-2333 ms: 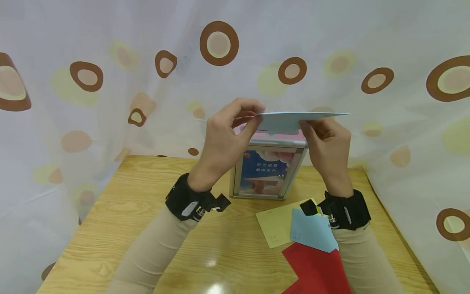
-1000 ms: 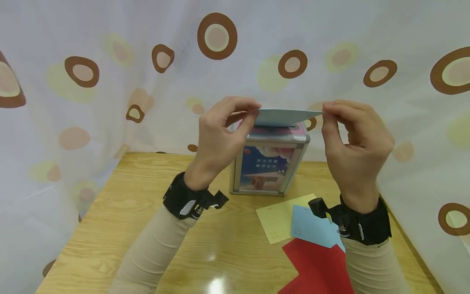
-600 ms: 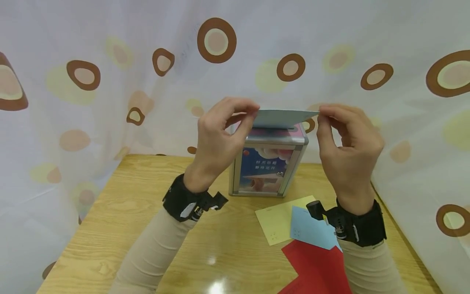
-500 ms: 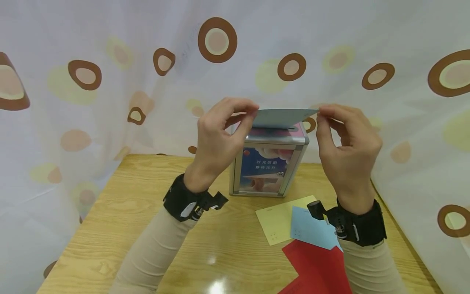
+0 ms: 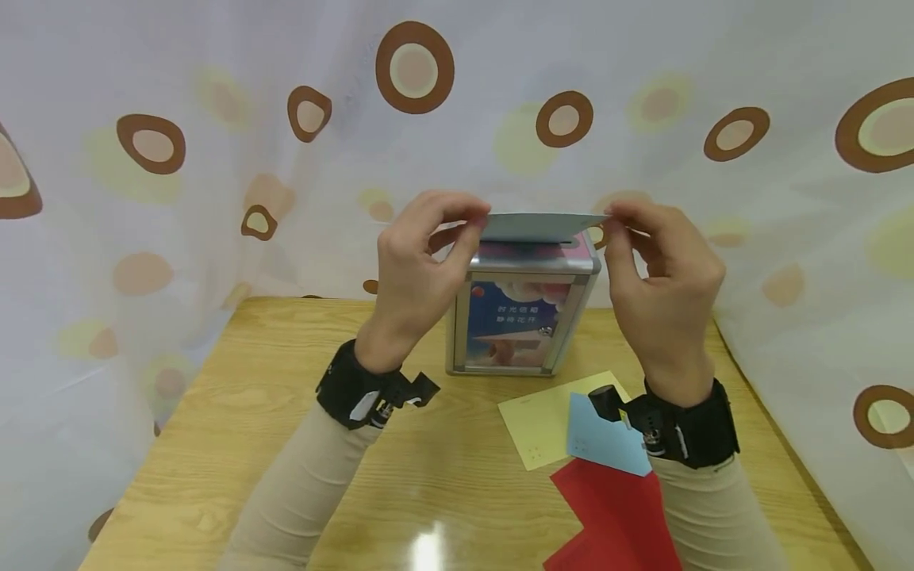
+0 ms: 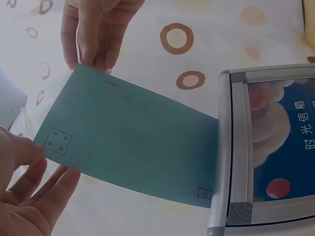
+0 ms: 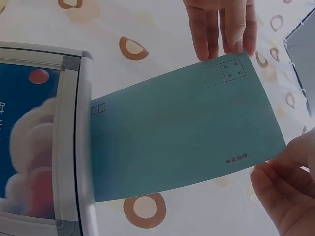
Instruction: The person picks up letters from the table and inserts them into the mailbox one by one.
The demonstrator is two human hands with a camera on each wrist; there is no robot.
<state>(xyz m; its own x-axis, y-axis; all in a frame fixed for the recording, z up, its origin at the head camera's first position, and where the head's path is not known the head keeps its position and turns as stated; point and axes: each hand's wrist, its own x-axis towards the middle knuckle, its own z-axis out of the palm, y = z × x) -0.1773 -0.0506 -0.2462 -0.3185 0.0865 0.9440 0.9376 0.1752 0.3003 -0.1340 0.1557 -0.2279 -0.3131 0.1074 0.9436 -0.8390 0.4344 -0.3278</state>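
Fingers of the left hand (image 5: 421, 266) and right hand (image 5: 664, 285) are pinched on the upper corners of a blue-green envelope (image 6: 133, 140), its lower edge held at the slotted top of a metal-framed box (image 5: 512, 321); coloured papers (image 5: 531, 427) are spread on the table (image 5: 236, 420).

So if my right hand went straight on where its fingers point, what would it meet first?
Your right hand would first meet the envelope it pinches, then probably your left hand near the other top corner; depth is unclear.
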